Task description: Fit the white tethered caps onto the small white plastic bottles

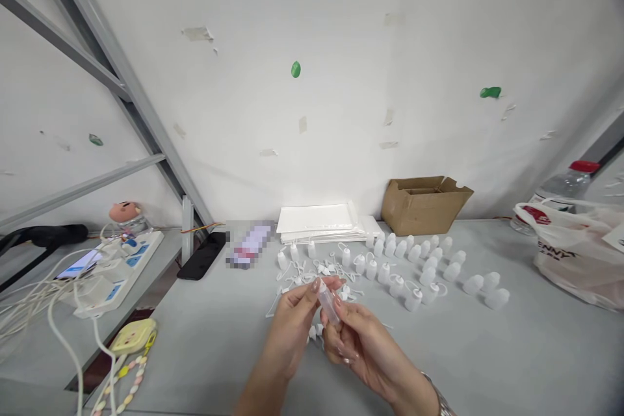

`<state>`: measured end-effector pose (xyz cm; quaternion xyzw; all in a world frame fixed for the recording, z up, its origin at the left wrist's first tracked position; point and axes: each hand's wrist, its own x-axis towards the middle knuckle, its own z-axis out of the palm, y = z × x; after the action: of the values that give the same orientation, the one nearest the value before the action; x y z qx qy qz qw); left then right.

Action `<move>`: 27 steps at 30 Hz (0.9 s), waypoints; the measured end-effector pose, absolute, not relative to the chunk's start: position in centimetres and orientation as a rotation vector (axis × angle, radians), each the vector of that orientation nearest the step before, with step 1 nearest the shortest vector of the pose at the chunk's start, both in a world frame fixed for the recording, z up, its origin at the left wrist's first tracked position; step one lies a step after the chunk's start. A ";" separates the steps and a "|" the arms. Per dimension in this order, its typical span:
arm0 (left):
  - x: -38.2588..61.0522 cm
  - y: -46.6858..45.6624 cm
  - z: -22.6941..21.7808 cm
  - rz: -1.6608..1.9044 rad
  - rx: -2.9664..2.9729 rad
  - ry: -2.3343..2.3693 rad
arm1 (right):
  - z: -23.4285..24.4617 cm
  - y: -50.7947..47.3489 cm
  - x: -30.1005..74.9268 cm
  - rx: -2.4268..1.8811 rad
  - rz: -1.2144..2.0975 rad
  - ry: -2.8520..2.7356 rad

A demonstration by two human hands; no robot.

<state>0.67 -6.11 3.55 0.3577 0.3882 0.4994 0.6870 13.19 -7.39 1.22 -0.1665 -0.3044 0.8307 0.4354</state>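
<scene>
A small translucent plastic dropper bottle (327, 303) is held tilted between my hands, above the grey table. My right hand (358, 338) wraps its fingers round the bottle's lower body. At the bottle's top end, my left hand (298, 312) closes thumb and fingers, which partly hide the tip. Loose white caps with straps (325, 268) lie just behind my hands, some hidden by them. Behind and to the right stand several bottles with strapped caps (371, 269). More bottles without strapped caps (429, 270) spread farther right, some seeming to lie or lean.
White sheets (316, 221) are stacked by the wall, beside an open cardboard box (424, 208). A plastic bag (580, 253) and a red-capped bottle (568, 185) occupy the right. To the left are a black phone (202, 255), a power strip (127, 273), cables and a yellow case (134, 336).
</scene>
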 end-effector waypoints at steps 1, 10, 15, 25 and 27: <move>0.7 -6.1 3.5 1.119 0.820 0.881 | 1.2 -7.4 13.1 -0.419 2.059 -0.755; 0.8 -6.5 2.9 1.101 0.774 0.822 | 0.9 -7.4 12.7 -0.402 2.071 -0.652; 0.3 -6.0 3.1 1.027 0.681 0.744 | 0.8 -7.2 12.8 -0.296 2.200 -0.620; 0.2 -5.9 2.7 1.021 0.814 0.791 | 0.8 -7.4 12.7 -0.332 2.197 -0.600; -0.7 -5.8 2.6 0.999 0.964 0.833 | 1.1 -7.1 13.3 -0.352 2.135 -0.632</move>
<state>-0.73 -5.76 2.56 0.4309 0.3726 0.4468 0.6898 13.27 -7.09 1.06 -0.1410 -0.2533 0.8555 0.4291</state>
